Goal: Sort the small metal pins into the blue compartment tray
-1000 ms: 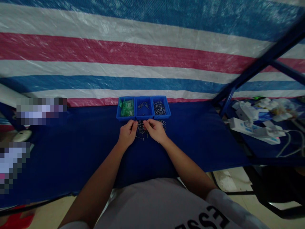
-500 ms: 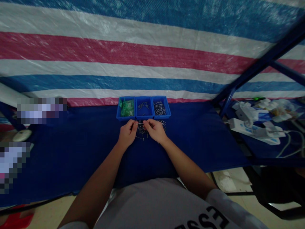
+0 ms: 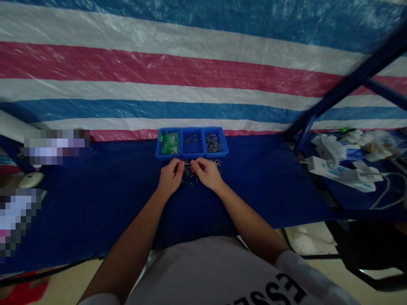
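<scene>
My left hand (image 3: 171,176) and my right hand (image 3: 206,173) are close together over the blue table, thumbs and fingers pinched. A small, thin metal pin (image 3: 188,162) spans the gap between the two sets of fingertips; its exact kind is too small to make out. Below and behind the fingers lies a loose pile of similar metal pins (image 3: 190,172), partly hidden by my hands. Just beyond are three joined blue bins. The left bin (image 3: 158,153) holds green plastic packets, the middle bin (image 3: 192,156) a few thin pins, and the right bin (image 3: 225,148) many short dark metal pieces.
Behind the bins hangs a striped plastic sheet (image 3: 197,80). To the right, past a blue metal frame (image 3: 305,133), are a white power strip (image 3: 343,174), cables and plastic bags. Blurred-out items (image 3: 57,146) and a white rounded object (image 3: 31,180) are at the left.
Hardly anything differs: both hands keep their pinch over the pile, and the view has shifted very slightly.
</scene>
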A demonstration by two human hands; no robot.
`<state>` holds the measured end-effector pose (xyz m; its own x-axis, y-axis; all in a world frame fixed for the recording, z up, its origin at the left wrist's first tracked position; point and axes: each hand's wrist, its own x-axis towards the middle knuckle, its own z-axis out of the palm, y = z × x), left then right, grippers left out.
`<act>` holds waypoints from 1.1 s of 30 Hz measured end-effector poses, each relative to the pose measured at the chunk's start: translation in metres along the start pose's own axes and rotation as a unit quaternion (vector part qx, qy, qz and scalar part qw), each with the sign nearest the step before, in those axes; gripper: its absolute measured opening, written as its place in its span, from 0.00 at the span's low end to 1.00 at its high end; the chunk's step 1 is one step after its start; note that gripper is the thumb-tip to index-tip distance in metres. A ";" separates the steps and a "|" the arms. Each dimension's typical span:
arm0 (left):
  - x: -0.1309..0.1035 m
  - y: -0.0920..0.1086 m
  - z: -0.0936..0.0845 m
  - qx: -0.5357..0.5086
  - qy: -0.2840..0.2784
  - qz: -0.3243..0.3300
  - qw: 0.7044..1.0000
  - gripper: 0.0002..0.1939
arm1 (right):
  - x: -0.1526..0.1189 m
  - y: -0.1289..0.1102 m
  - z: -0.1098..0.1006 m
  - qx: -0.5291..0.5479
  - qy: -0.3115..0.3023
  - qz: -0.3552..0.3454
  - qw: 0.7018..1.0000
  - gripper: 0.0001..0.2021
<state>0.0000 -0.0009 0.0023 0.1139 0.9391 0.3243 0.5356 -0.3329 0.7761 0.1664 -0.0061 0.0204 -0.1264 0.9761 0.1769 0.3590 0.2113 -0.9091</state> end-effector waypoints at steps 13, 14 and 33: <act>0.000 0.002 0.000 -0.002 0.005 0.006 1.000 0.13 | 0.001 -0.002 0.001 0.014 0.012 -0.010 1.000 0.10; 0.000 0.001 0.000 0.000 0.005 0.006 1.000 0.13 | 0.001 -0.001 0.001 0.012 0.012 -0.012 1.000 0.09; 0.000 -0.004 0.003 -0.011 0.024 0.011 1.000 0.10 | 0.002 0.007 0.002 0.012 0.028 -0.050 0.998 0.06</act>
<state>0.0002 0.0006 -0.0021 0.0846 0.9265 0.3666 0.5156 -0.3556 0.7796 0.1665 -0.0023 0.0133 -0.1082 0.9516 0.2877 0.3241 0.3074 -0.8947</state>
